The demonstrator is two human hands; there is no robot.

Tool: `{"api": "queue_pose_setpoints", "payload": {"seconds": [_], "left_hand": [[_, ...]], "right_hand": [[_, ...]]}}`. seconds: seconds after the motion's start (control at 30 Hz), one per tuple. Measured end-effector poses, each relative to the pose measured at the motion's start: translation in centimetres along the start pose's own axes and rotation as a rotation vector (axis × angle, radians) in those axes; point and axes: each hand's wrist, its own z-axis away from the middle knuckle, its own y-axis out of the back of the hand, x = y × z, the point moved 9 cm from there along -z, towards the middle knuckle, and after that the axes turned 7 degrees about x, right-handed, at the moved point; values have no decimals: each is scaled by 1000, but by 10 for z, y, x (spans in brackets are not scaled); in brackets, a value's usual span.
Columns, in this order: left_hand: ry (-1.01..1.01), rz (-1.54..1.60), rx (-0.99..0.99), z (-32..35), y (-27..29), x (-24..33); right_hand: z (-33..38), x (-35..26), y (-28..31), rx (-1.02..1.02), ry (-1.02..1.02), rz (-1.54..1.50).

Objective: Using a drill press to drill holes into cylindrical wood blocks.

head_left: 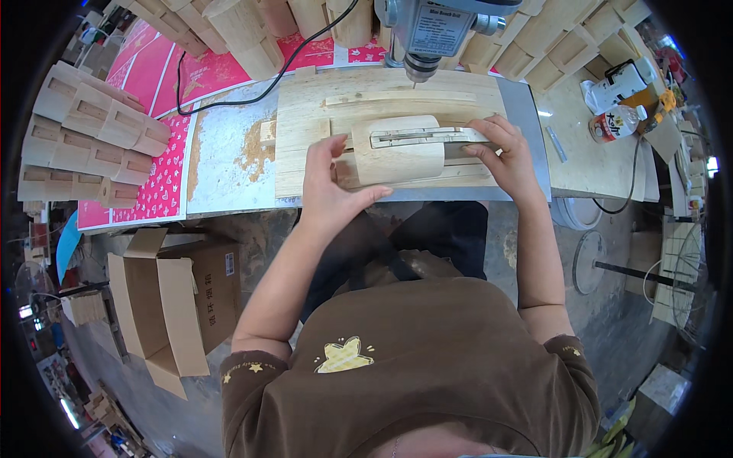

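Note:
A pale, rounded wooden block (401, 162) lies on its side on a wooden board (298, 172). A long slot runs along its top, with a narrow light-coloured strip (427, 137) lying in it and sticking out past the right end. My left hand (334, 187) is around the block's left end, fingers bent at the far side and thumb stretched along the near side. My right hand (504, 153) closes thumb and fingers on the strip's protruding end. Part of the strip is hidden by those fingers. Behind the block, the chuck of a small bench drill (420, 67) hangs over the board.
Slotted wooden blocks are stacked at left (99, 118) and along the back. A black cable (259, 93) crosses the bench. Sawdust (256, 153) lies left of the board. At right are a plastic bottle (617, 124) and a pen (556, 143). An open cardboard box (217, 290) stands on the floor.

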Motion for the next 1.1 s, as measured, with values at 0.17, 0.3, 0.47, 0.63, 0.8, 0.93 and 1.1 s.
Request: {"api": "queue_pose_setpoints", "payload": {"seconds": [0.17, 0.3, 0.47, 0.63, 0.8, 0.93, 1.1], "left_hand": [[-335, 29, 34, -18, 22, 61], [-282, -71, -300, -47, 3, 63], [-313, -295, -433, -58, -4, 84], [-350, -436, -428, -63, -13, 80], [-350, -402, -372, -59, -10, 80], [-315, -297, -413, -58, -9, 79], [-315, -427, -487, -62, -17, 82]], "right_hand": [[-1, -5, 2, 25, 21, -3], [-2, -2, 0, 10, 10, -8], [-1, -1, 1, 8, -22, -10], [-1, -1, 0, 18, -1, -25], [0, 2, -1, -9, -13, -6], [-1, -1, 0, -8, -26, -22], [-2, 1, -1, -8, -11, -20]]}}
